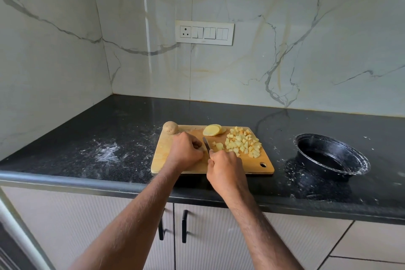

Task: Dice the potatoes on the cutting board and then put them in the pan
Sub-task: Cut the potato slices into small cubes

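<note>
A wooden cutting board (163,155) lies on the black counter. A pile of diced potato (243,141) covers its right half, and potato slices (211,130) lie at its far edge. A whole unpeeled potato (170,127) sits at the board's far left corner. My right hand (224,166) grips a knife (206,143) whose blade points away, just left of the dice. My left hand (186,152) rests curled on the board beside the blade; whatever is under its fingers is hidden. The black pan (331,155) stands to the right of the board.
White powdery smears mark the counter (105,151) left of the board and around the pan. A marble-patterned wall with a switch panel (205,32) rises behind. Cabinet doors with black handles (184,226) sit below the counter's front edge.
</note>
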A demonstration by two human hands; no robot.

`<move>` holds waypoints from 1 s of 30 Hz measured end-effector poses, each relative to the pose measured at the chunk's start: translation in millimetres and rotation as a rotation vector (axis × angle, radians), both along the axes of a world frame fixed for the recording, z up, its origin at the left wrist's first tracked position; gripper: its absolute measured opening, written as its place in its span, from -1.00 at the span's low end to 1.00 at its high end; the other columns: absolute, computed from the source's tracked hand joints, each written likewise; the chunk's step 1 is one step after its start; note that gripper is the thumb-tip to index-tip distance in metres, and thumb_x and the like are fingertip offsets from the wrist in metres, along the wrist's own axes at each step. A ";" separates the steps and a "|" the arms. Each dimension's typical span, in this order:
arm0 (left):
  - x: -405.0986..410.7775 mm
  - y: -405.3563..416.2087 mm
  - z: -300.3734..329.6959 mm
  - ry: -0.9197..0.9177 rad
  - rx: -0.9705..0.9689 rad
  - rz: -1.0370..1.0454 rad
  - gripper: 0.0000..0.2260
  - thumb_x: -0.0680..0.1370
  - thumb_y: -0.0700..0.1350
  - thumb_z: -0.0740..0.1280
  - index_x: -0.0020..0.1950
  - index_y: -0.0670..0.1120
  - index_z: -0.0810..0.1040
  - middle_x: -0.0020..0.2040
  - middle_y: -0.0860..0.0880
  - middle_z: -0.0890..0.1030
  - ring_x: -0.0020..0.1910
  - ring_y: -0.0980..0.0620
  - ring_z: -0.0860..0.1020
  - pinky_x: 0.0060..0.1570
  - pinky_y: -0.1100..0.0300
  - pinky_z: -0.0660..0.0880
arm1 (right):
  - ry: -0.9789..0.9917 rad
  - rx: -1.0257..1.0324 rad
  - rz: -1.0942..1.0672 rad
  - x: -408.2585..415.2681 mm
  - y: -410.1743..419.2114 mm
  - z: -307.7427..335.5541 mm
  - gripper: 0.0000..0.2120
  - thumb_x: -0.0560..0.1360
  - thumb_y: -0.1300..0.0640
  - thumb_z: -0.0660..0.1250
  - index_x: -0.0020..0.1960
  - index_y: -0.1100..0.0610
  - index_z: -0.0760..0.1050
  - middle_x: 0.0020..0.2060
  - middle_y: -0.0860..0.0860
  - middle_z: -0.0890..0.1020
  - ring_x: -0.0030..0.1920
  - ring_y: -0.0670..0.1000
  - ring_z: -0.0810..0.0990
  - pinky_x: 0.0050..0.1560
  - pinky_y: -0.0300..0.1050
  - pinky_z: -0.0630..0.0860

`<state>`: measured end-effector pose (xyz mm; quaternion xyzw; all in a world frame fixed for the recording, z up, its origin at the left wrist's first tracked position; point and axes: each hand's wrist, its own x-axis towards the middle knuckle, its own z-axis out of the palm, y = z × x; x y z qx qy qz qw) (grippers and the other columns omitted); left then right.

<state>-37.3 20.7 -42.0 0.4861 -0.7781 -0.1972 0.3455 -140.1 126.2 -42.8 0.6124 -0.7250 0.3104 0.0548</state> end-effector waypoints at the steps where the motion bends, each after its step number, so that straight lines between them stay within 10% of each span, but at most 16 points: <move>1: 0.1 0.3 1.0 -0.002 0.000 0.000 -0.93 0.35 -0.26 0.40 -0.29 -0.22 0.69 -0.29 -0.10 0.69 -0.27 -0.06 0.63 -0.19 0.08 0.60 | 0.001 0.003 -0.001 0.0 -0.3 -0.3 -0.80 0.62 0.14 0.31 0.19 0.10 0.64 -0.06 0.02 0.69 -0.14 0.00 0.64 -0.20 -0.18 0.60; 11: -2.0 -0.1 2.6 -0.019 -0.018 0.009 -0.89 0.45 -0.24 0.44 -0.09 -0.12 0.76 -0.16 -0.01 0.72 -0.19 0.08 0.62 -0.14 0.27 0.55 | -0.014 0.081 0.030 -0.9 -2.5 -3.9 -0.83 0.59 0.17 0.33 0.14 0.12 0.64 -0.09 0.03 0.66 -0.13 0.02 0.62 -0.15 -0.06 0.65; 25: 2.6 -7.3 0.1 0.148 0.074 0.037 -0.87 0.54 -0.24 0.42 0.03 -0.12 0.74 0.00 0.02 0.72 -0.14 0.24 0.56 -0.19 0.58 0.35 | -0.048 -0.009 -0.002 -18.8 18.2 -4.4 -0.80 0.61 0.09 0.33 0.16 0.11 0.67 -0.04 -0.06 0.72 -0.32 -0.15 0.50 -0.41 -0.45 0.32; 30: 5.7 -8.2 -0.1 0.261 0.060 0.111 -0.76 0.57 -0.30 0.27 0.14 -0.19 0.68 0.08 -0.09 0.69 0.06 0.03 0.59 0.03 0.31 0.43 | 0.002 0.006 0.059 0.5 11.9 -2.7 -0.78 0.62 0.08 0.31 0.20 0.09 0.65 -0.05 -0.04 0.70 -0.27 -0.12 0.55 -0.30 -0.39 0.48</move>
